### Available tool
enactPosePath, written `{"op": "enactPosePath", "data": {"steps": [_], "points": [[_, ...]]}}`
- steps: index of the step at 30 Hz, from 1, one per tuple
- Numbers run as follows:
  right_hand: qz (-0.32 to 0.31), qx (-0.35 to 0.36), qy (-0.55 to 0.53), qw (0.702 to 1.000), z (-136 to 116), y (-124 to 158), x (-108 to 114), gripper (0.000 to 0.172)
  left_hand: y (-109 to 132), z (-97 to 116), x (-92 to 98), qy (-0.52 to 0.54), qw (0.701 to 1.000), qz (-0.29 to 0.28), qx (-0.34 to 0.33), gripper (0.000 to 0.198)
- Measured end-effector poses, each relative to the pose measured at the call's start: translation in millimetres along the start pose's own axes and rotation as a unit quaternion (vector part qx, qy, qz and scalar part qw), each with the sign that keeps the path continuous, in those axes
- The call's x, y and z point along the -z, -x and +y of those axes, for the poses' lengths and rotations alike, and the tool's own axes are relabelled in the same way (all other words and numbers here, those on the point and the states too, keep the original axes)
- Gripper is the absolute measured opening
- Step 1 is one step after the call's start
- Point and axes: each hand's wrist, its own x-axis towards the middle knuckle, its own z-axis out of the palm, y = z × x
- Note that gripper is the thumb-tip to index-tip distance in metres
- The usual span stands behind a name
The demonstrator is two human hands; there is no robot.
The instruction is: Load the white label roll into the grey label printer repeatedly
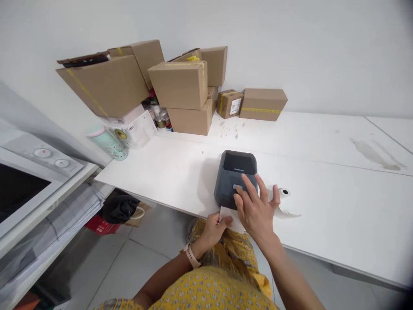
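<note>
A dark grey label printer [222, 187] sits near the front edge of the white table, with a strip of white paper [232, 218] coming out of its near side. My left hand [213, 230] pinches that strip between thumb and fingers, just below the printer. Over the printer's top is my right hand [256, 206], its fingers spread and one fingertip on or just at the light button [238, 187]. Nothing is held in it. Right of the printer, partly behind my right hand, lies a small roll of white paper [284, 192] with a loose end.
Cardboard boxes [180, 86] are stacked at the back left; two smaller boxes [263, 103] stand against the wall. A mint-green tumbler [108, 142] leans by a white box [138, 129]. A microwave [32, 172] is at the left. The table [338, 206] extends right.
</note>
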Motion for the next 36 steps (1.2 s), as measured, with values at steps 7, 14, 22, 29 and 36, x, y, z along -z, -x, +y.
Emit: {"op": "enactPosePath", "data": {"steps": [7,14,22,29,36], "points": [[-0.022,0.064,-0.010,0.998,7,-17,-4,0.011,1,4,3.2,-0.046,0.999,-0.006,0.003,0.051],[-0.020,-0.048,-0.077,0.996,8,19,-9,0.025,15,22,14.2,-0.019,0.969,0.218,-0.113,0.039],[-0.022,-0.364,-0.358,0.859,6,58,-8,0.060,-1,42,12.8,-0.045,0.984,0.068,-0.159,0.060],[-0.046,-0.363,-0.387,0.847,6,64,-13,0.064,-6,34,4.0,0.017,0.983,0.104,-0.149,0.062],[-0.040,-0.310,-0.395,0.864,9,59,-6,0.061,-9,42,9.6,-0.003,0.979,0.118,-0.167,0.061]]}}
